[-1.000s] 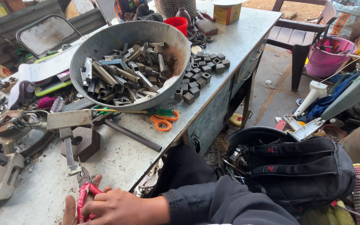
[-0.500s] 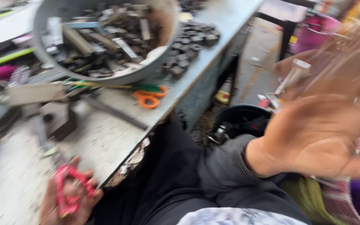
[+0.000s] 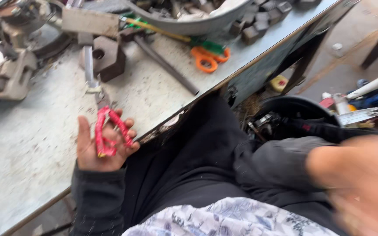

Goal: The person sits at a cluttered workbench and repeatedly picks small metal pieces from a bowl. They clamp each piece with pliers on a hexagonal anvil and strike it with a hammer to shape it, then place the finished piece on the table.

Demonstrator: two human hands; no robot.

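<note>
My left hand (image 3: 103,146) grips the red-handled pliers (image 3: 108,131) at the near edge of the grey counter (image 3: 27,144), their jaws pointing far toward a metal block (image 3: 108,57); my right hand (image 3: 364,183) is a blur at the near right, its grip unclear, holding nothing I can make out

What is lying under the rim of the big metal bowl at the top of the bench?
Orange-handled scissors poke out from under the metal bowl, beside a yellow-and-green rod. Their blades are hidden beneath the bowl, so I can't see them.
</note>
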